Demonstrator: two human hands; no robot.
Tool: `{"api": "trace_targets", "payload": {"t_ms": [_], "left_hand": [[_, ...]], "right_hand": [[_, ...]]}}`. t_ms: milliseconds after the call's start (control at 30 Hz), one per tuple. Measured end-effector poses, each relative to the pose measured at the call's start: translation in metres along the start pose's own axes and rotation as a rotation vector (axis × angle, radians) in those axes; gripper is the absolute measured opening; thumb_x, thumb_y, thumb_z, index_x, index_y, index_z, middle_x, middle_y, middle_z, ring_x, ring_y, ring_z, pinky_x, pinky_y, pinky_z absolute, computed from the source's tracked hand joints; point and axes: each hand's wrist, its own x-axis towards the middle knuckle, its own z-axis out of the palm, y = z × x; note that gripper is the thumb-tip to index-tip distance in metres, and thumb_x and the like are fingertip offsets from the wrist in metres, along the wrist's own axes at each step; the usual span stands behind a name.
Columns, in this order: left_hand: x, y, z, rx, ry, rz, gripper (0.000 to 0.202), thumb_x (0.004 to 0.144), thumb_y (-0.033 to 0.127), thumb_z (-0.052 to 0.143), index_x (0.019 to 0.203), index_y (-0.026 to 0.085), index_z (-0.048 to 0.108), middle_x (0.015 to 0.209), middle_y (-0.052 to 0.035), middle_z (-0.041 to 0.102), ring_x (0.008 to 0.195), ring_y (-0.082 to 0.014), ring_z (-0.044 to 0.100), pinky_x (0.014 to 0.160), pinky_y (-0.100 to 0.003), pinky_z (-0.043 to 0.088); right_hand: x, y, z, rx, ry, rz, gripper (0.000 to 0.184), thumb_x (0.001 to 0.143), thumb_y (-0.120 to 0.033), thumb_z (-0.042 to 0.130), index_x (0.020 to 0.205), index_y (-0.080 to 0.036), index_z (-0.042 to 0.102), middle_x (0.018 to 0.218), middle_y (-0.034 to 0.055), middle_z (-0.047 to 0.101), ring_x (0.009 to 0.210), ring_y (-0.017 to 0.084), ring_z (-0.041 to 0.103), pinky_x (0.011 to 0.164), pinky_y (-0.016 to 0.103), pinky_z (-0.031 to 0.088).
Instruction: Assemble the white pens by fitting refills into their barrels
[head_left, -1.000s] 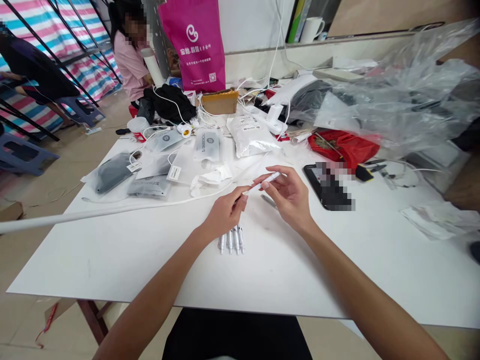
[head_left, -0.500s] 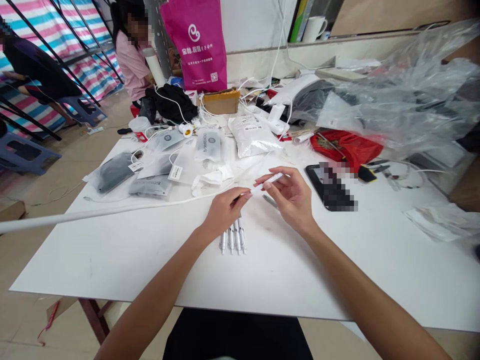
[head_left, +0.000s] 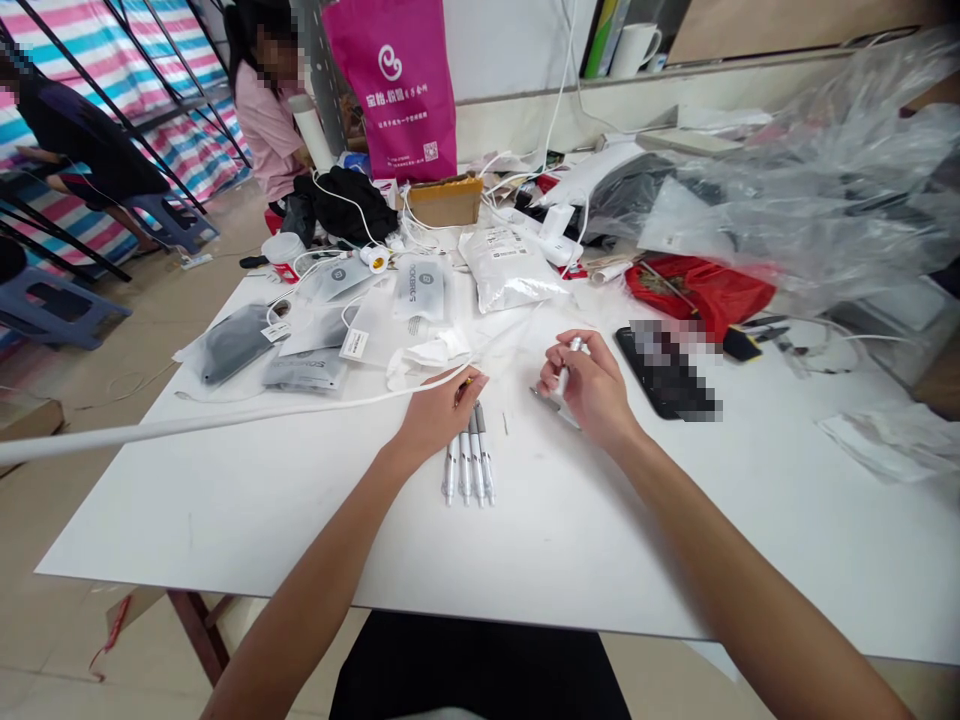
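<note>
A white table point(head_left: 600, 560) fills most of the lower frame, with clear plastic sheeting point(head_left: 817, 190) heaped across the upper right and a magenta bag point(head_left: 409, 110) standing at upper centre-left. Right of centre lies a dark phone point(head_left: 649, 376), just beside the right hand point(head_left: 592, 385), whose fingers are curled closed around a white pen barrel point(head_left: 564, 380); the barrel runs through that grip at a tilt, its pale end showing above the fingers. At mid-frame the left hand point(head_left: 446, 405) is narrow, thumb brought against the fingers, and well apart from the barrel. Directly below its fingertips in the frame, four pens point(head_left: 468, 462) lie side by side, clear tips toward the bottom edge. A slim grey piece point(head_left: 545, 399) lies partly hidden by the right hand. Smallest is a yellowish spot point(head_left: 468, 380) at the left thumb; I cannot tell what it is.
</note>
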Motion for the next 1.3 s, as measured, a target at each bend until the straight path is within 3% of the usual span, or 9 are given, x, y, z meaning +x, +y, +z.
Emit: {"api": "trace_targets", "payload": {"t_ms": [100,167,233,433,533,800,967,1167,1300], "left_hand": [[0.002,-0.005,-0.002,0.051,0.04,0.029,0.036,0.113,0.043,0.04,0.119,0.026,0.071,0.102,-0.0022,0.076,0.093,-0.0201,0.069,0.087,-0.03,0.048],[0.002,-0.007,-0.003,0.071,0.053,0.056,0.038,0.114,0.037,0.036,0.135,0.028,0.066,0.12,-0.0035,0.076,0.109,-0.0219,0.07,0.097,-0.031,0.048],[0.003,-0.008,-0.004,0.116,0.044,0.077,0.04,0.114,0.031,0.034,0.142,0.028,0.062,0.126,-0.0041,0.074,0.112,-0.0218,0.07,0.097,-0.031,0.049],[0.03,0.008,-0.005,0.422,-0.029,0.092,0.036,0.112,0.029,0.036,0.133,0.028,0.065,0.116,-0.0056,0.073,0.1,-0.023,0.071,0.082,-0.033,0.048],[0.059,0.016,-0.007,0.559,-0.134,0.057,0.03,0.109,0.029,0.045,0.129,0.028,0.066,0.114,-0.0069,0.071,0.095,-0.0256,0.069,0.077,-0.034,0.045],[0.112,0.013,-0.014,0.618,-0.304,0.13,0.018,0.102,0.022,0.049,0.107,0.024,0.067,0.113,-0.0072,0.067,0.087,-0.0228,0.064,0.074,-0.034,0.039],[0.117,0.01,-0.013,0.604,-0.35,0.183,0.019,0.103,0.019,0.045,0.103,0.023,0.064,0.112,-0.0074,0.066,0.084,-0.0217,0.062,0.069,-0.033,0.037],[0.084,0.025,-0.016,0.389,-0.207,0.183,0.023,0.109,0.026,0.04,0.112,0.024,0.063,0.114,-0.0069,0.068,0.09,-0.0224,0.064,0.074,-0.034,0.041],[0.044,0.036,-0.011,-0.023,-0.11,0.087,0.024,0.109,0.031,0.045,0.115,0.025,0.067,0.116,-0.0048,0.07,0.101,-0.0201,0.064,0.085,-0.031,0.046]], "right_hand": [[-0.008,-0.004,-0.001,-0.548,-0.115,-0.054,0.03,0.095,-0.055,0.064,0.098,-0.025,0.058,0.063,-0.0064,0.05,0.056,0.014,0.05,0.061,0.029,0.038],[-0.015,-0.004,0.003,-0.957,-0.237,-0.138,0.037,0.092,-0.059,0.069,0.093,-0.023,0.062,0.065,-0.0016,0.061,0.065,0.018,0.059,0.065,0.03,0.034],[-0.022,-0.002,0.01,-1.229,-0.358,-0.182,0.041,0.094,-0.062,0.066,0.091,-0.022,0.063,0.074,0.0027,0.07,0.069,0.02,0.064,0.063,0.03,0.028],[-0.027,-0.001,0.021,-1.552,-0.537,-0.264,0.037,0.11,-0.038,0.039,0.095,-0.017,0.066,0.08,0.0092,0.075,0.068,0.02,0.067,0.06,0.035,0.016],[-0.027,-0.004,0.019,-1.59,-0.555,-0.292,0.04,0.112,-0.041,0.037,0.1,-0.016,0.066,0.081,0.0106,0.075,0.069,0.021,0.069,0.06,0.036,0.015],[-0.033,-0.002,0.019,-1.573,-0.616,-0.372,0.04,0.115,-0.037,0.033,0.102,-0.015,0.064,0.081,0.0105,0.075,0.075,0.025,0.072,0.059,0.036,0.018],[-0.025,-0.002,0.016,-1.412,-0.487,-0.313,0.039,0.116,-0.042,0.028,0.106,-0.017,0.056,0.078,0.0085,0.073,0.065,0.024,0.067,0.057,0.033,0.02],[-0.01,0.0,0.002,-0.64,-0.144,-0.24,0.026,0.112,-0.048,0.042,0.109,-0.024,0.049,0.078,-0.0008,0.066,0.064,0.016,0.058,0.065,0.029,0.04],[-0.006,0.004,0.005,-0.164,-0.01,-0.118,0.033,0.102,-0.058,0.059,0.107,-0.025,0.058,0.08,-0.0035,0.056,0.057,0.011,0.042,0.053,0.027,0.038]]}}
